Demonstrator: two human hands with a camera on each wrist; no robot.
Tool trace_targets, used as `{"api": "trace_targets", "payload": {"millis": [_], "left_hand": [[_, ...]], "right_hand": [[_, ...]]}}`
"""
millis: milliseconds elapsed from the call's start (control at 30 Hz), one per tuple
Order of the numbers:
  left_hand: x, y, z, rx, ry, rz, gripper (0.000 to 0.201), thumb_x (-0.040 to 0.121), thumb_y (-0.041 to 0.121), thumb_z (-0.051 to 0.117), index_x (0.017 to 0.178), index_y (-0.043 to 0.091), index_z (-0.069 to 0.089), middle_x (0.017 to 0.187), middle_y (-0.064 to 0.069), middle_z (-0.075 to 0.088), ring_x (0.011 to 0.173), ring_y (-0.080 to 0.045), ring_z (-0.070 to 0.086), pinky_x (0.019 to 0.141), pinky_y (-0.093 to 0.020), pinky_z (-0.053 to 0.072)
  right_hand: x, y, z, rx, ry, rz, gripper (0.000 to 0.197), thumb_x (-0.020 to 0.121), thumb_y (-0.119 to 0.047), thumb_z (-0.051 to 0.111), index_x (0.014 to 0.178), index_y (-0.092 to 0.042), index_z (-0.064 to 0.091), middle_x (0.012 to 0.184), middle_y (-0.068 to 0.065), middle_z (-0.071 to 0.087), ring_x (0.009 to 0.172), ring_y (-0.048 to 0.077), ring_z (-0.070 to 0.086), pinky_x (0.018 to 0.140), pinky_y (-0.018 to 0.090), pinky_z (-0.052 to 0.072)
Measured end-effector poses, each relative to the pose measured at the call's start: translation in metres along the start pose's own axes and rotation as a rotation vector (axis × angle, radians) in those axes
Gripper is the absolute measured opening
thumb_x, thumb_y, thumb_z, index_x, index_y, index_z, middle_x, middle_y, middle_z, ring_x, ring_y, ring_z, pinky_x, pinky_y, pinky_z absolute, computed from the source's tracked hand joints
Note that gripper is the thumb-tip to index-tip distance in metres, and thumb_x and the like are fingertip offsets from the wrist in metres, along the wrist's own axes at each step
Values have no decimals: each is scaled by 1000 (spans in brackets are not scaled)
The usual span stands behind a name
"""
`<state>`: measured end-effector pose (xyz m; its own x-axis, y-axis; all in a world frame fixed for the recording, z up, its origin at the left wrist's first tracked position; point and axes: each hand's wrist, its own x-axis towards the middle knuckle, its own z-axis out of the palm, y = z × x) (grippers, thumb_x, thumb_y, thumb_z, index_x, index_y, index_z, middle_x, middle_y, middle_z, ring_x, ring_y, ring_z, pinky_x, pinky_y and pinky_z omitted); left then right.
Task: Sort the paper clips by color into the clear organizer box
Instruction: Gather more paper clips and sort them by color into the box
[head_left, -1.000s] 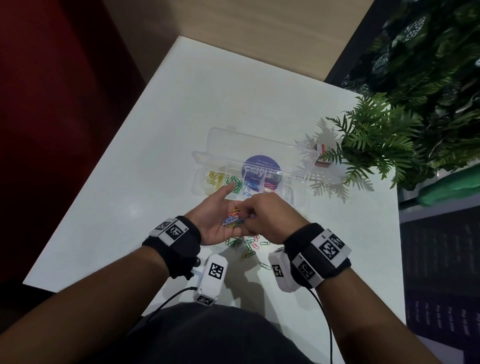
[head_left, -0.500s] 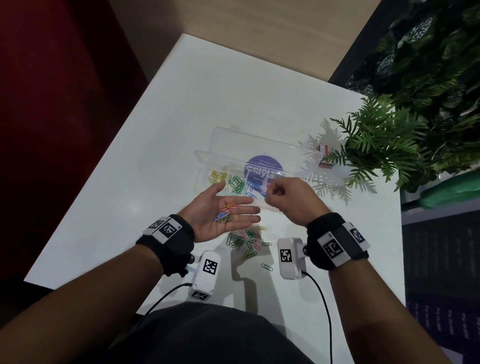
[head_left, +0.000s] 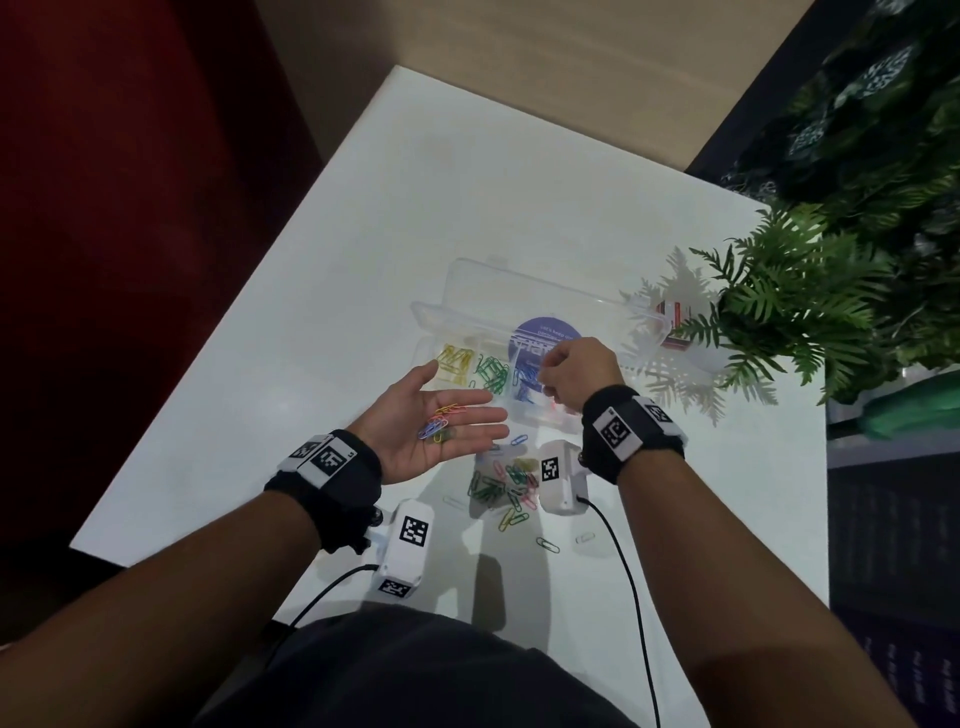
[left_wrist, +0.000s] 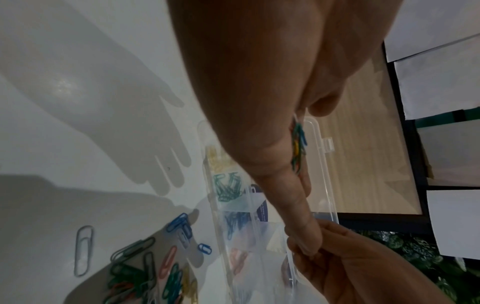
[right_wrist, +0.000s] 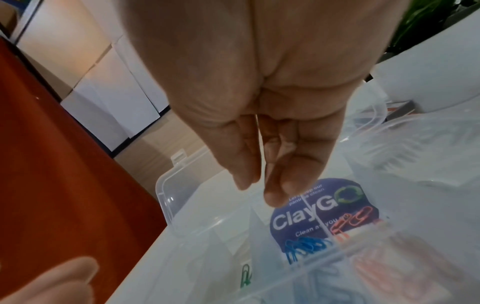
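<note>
Fingers (head_left: 483, 415) of the left hand (head_left: 431, 421) lie straight and close together, palm up, carrying a small bunch of mixed paper clips (head_left: 440, 419) without curling round them.

Right hand (head_left: 574, 371) hovers over the clear organizer box (head_left: 457, 317), thumb and fingertips (right_wrist: 275, 195) drawn close together and pointing down above the blue compartment; whether they pinch a clip I cannot tell. That box stands open on the white table (head_left: 415, 208), lid folded back, with a purple round label (right_wrist: 319, 207) showing through its floor. Its compartments hold sorted groups from left to right: yellow clips (head_left: 455, 360), green clips (head_left: 491, 371), blue clips (right_wrist: 306, 246), then red clips (right_wrist: 350, 222). Unsorted loose clips (head_left: 501, 486) lie scattered on the table just in front of the box, between the 2 wrists. Fern fronds (head_left: 779, 306) reach over the table's right edge.
</note>
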<state>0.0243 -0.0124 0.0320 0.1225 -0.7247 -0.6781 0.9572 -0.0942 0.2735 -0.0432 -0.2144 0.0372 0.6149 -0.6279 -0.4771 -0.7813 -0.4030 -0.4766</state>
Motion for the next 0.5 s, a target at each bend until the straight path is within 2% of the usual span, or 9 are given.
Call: {"api": "trace_targets", "payload": {"millis": [67,167,267,333,367,433,500], "left_hand": [[0,0,2,4,-4,1,66,98,51,34,126,-6,52,124,-29,60,115,-44,58,94,-47,49],[1,-1,7,11,-18,-5,67,98,52,34,127,-5,52,124,-29,60,115,-44,58,95,-46,49],[3,-3,14,15,-35,-9,68,98,53,33,128,-5,52,125,-28,60,114,-44,59,93,-46,51],[4,-6,19,30,-58,-17,70,97,54,32,128,-5,52,125,-28,60,113,-44,60,92,-47,51],[4,-8,22,47,-73,-20,71,97,55,31,126,-5,54,123,-27,61,111,-44,61,92,-47,51],[5,-12,25,73,-93,-24,72,97,56,30,117,-5,62,108,-24,65,100,-40,65,94,-47,49],[5,-15,29,74,-109,-33,73,96,58,30,108,-3,67,95,-20,63,91,-34,64,94,-47,50]], "right_hand": [[-4,3,-4,48,22,-25,9,84,-8,63,80,-16,65,87,10,71,82,28,68,71,37,58],[-20,5,-13,137,52,-127,8,83,-7,63,80,-14,64,77,3,68,77,25,68,60,29,51],[-45,0,-21,168,60,-270,6,82,-10,66,80,-16,65,71,-10,63,66,6,59,63,15,45],[-63,-6,-20,120,19,-360,6,83,-14,67,80,-19,66,71,-15,61,64,-4,53,61,7,39],[-71,-9,-19,88,-3,-401,5,83,-16,67,80,-20,67,73,-14,63,64,-5,52,60,9,39],[-82,-12,-13,-21,-32,-490,5,83,-19,66,85,-18,71,80,-8,66,66,-2,53,61,15,40],[-89,-15,-7,-174,-46,-537,11,83,-22,66,90,-16,70,85,0,65,71,9,57,65,25,45]]}}
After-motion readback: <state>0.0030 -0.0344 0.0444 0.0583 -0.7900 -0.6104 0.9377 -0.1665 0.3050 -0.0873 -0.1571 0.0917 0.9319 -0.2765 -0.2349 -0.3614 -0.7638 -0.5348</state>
